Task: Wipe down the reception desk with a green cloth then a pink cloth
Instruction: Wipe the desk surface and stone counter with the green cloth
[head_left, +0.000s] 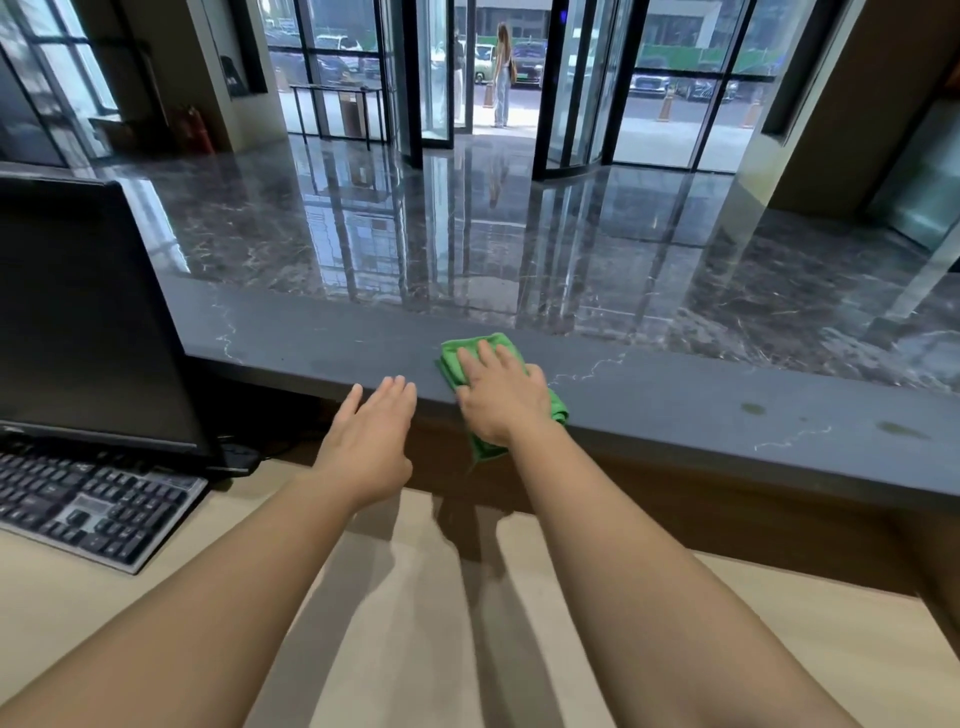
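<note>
Green cloth (450, 364) on the desk top (727, 410) under the flat right hand (501, 397), left hand (371, 441) straight-fingered, empty, just beside.

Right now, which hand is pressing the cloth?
The right hand, fingers flat on the green cloth atop the grey counter; the left hand touches no cloth.

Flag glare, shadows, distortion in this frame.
Head view: door daylight mirrors brightly on the polished floor; wide-angle lens skews the grey countertop; forearms throw overlapping shadows on the beige desk; green cloth under the right hand looks sharp.
</note>
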